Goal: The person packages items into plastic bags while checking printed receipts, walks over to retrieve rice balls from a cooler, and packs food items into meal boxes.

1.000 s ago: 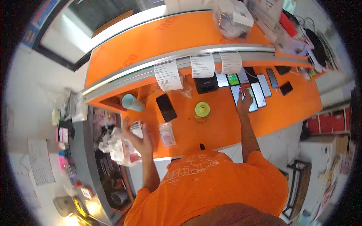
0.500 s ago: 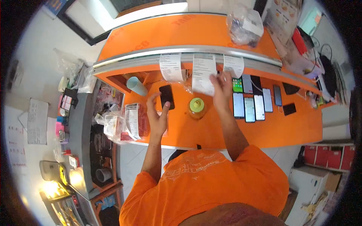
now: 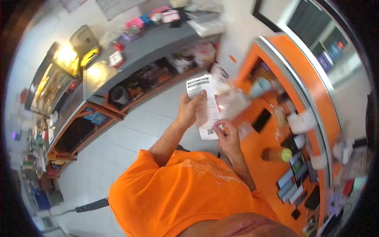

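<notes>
See the paper slip (image 3: 211, 111) up in the air, in front of the orange shirt (image 3: 189, 183) and near the orange surface (image 3: 249, 153). Held near the top by the left grip (image 3: 187, 110), closed snugly. Touched low on the side by the right grip (image 3: 229, 139), nearly closed; can't tell if pinching. Probably light, thin, floppy and easy to tear. Best to hold gently by the edges.

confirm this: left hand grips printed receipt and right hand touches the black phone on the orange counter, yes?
The right hand isn't on the black phone on the orange counter: the head view shows it at the lower end of the printed receipt that the left hand grips.
</notes>
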Demonstrator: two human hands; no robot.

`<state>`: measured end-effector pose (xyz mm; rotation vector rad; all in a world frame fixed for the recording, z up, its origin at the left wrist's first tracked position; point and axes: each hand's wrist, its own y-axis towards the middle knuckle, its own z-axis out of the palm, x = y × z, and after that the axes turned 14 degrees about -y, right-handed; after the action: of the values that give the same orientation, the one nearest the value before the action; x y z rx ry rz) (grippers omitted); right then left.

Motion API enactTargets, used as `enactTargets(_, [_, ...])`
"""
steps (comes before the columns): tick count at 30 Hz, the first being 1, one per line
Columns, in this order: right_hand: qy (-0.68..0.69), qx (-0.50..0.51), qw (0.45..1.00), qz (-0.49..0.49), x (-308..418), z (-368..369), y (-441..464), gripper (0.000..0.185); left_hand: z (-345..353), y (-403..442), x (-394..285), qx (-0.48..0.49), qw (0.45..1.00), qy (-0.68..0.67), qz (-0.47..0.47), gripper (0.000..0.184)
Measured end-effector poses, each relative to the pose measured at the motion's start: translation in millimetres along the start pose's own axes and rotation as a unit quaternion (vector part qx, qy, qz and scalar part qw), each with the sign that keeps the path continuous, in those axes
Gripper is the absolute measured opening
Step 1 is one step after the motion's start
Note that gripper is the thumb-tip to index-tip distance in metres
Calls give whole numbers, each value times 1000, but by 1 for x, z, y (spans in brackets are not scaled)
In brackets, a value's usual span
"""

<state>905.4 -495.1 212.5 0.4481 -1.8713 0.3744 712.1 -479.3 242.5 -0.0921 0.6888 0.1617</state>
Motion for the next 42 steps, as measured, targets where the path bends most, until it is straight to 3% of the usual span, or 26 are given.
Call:
enactTargets(3, [28,64,997,-20,12,69,51,7,-46,-8,-61,-62,993,3,105,45])
enactTargets(7, [-31,256,959,-118,67,164,134,5,-136,-13,-181,-138,964,-1,228,59])
enactTargets(10, [0,299,946,-129,86,229,189,8,-188,-4,-233,-213,945,-6,248,41])
enactTargets(12, [-4,319,936,-148,104,277,233,9,-261,15,-259,-234,939,-6,252,25])
enactTargets(14, [-36,335,918,-210,107,312,287,9,-290,31,-290,-261,925,3,275,27])
enactTargets(17, [150,249,921,-259,79,364,388,9,-318,62,-320,-300,901,10,315,27])
enactTargets(19, [131,219,951,-176,89,398,488,12,-374,96,-336,-326,885,33,330,28])
enactTargets(23, [-23,217,963,-158,91,527,713,27,-430,175,-362,-383,873,80,292,25])
enactTargets(27, [-66,69,969,-227,37,708,920,34,-520,266,-378,-440,857,109,245,27])
enactTargets(30, [-165,292,940,66,65,742,969,31,-559,319,-389,-463,863,97,178,27])
enactTargets(34, [93,342,924,143,34,762,979,23,-591,367,-397,-473,863,93,153,30])
enactTargets(37, [142,318,937,34,11,745,958,21,-602,393,-405,-482,859,76,155,29])
enactTargets(38, [-27,275,949,-153,-7,743,961,22,-606,400,-408,-486,858,78,148,29])
enactTargets(41, [-286,118,891,-333,-4,740,955,22,-616,421,-415,-480,861,81,146,29])
enactTargets(42, [-295,110,899,-304,-2,737,952,22,-619,427,-418,-476,863,81,150,28])
